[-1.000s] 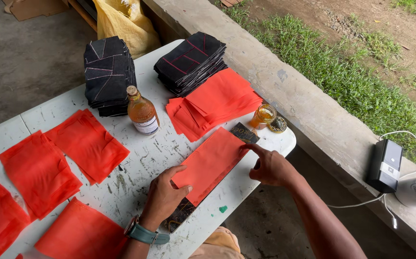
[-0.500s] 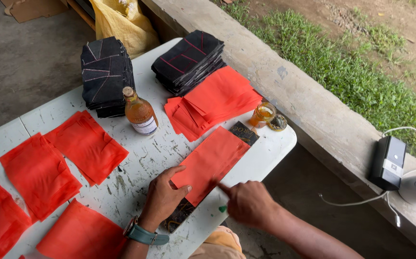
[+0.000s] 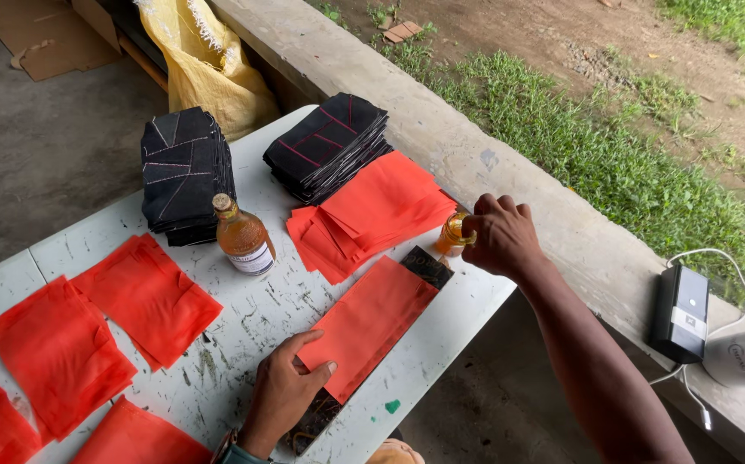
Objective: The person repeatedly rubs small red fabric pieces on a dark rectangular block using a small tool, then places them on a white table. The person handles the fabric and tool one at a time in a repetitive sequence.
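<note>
The left hand point(image 3: 282, 397) lies flat on the near end of a red paper sheet point(image 3: 368, 322), which rests on a dark strip point(image 3: 428, 265) on the white bench point(image 3: 467, 314). Its fingers point(image 3: 314, 371) are spread and press down on the sheet; they do not grip it. The sheet runs away from these fingers toward the far edge of the bench, and only the far end of the dark strip shows beyond it.

The right hand point(image 3: 500, 236) is over a small glass jar point(image 3: 452, 232) with amber liquid, at the far edge of the bench. Its fingers are curled together and touch the top of the jar on its right side. Whether they pinch something small there, I cannot tell; the hand hides it.

The red sheet looks thin, light and soft, so I think it creases and slides easily; it is better to hold it flat with the palm or to take it at a corner. The jar seems small, hard and fragile, and its liquid can spill, so I would take it around the body and keep it upright.

Just left of the right fingers lies a stack of red sheets point(image 3: 381, 210), and behind it a pile of black pieces point(image 3: 325, 146). A glass bottle point(image 3: 244, 241) with amber liquid stands farther left, well apart from both hands.
</note>
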